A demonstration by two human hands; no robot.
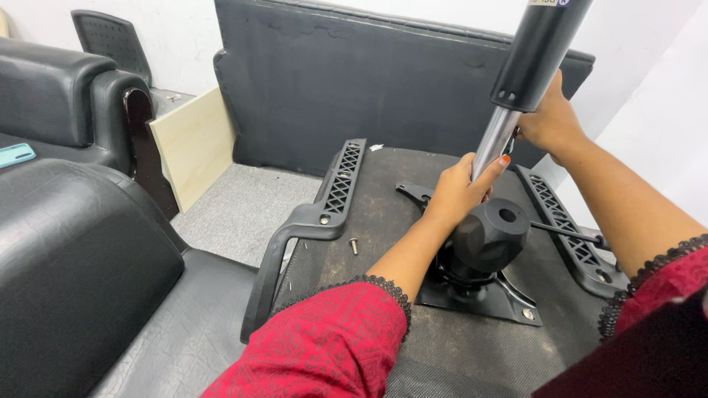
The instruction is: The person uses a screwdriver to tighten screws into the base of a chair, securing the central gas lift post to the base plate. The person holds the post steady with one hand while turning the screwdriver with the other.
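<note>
where the gas lift cylinder [516, 96] rises tilted from the black mechanism plate [483, 284] on the upturned seat underside [413, 346]: left hand [457, 191] wrapped tight on the chrome shaft just above that plate; right hand [549, 121] gripping behind the shaft, higher above the plate. loose screw [354, 245] left of the plate, armrest [310, 228] farther left.

The gas lift column [527, 74] runs off the top edge, its upper end unseen. The left hand [457, 190] covers the column's lower end where it meets the black knob [487, 236]; the right hand [549, 121] sits partly behind the column, fingers hidden.
</note>
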